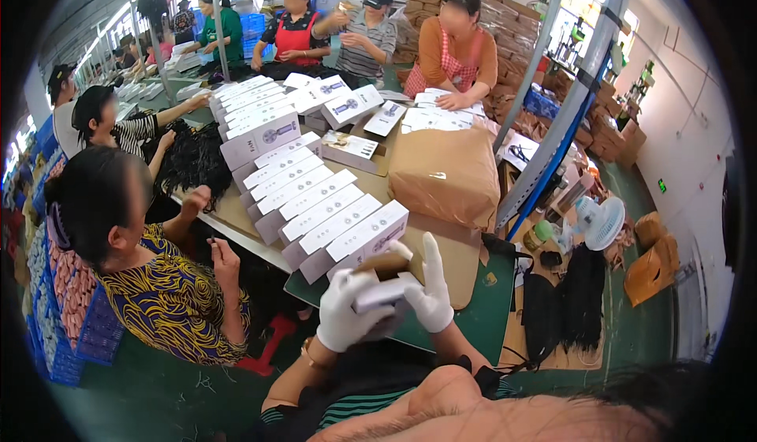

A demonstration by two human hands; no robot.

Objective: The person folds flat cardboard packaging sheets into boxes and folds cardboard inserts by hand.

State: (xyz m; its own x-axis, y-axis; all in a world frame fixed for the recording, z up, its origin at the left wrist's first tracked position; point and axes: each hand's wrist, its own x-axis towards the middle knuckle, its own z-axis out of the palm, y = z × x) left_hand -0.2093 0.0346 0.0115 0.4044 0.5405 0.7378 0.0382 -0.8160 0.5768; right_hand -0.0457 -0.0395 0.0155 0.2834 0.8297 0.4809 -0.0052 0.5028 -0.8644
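Note:
Between my hands is a small white carton (384, 293), smeared by motion, with a brown cardboard inside showing at its upper end. My left hand (347, 309), in a white glove, is closed round the carton's left side. My right hand (430, 294), gloved too, has its fingers stretched up and apart; its palm side is at the carton's right end, and whether it touches is unclear. Just beyond stands a row of white cartons (339, 220) with printed fronts, on the table.
A large brown paper-wrapped bundle (441, 175) sits beyond my right hand. More cartons (264, 123) lie farther back. At my left a person in a yellow-patterned top (173, 292) works close by. A metal post (568, 111) and a fan (601, 223) stand to the right.

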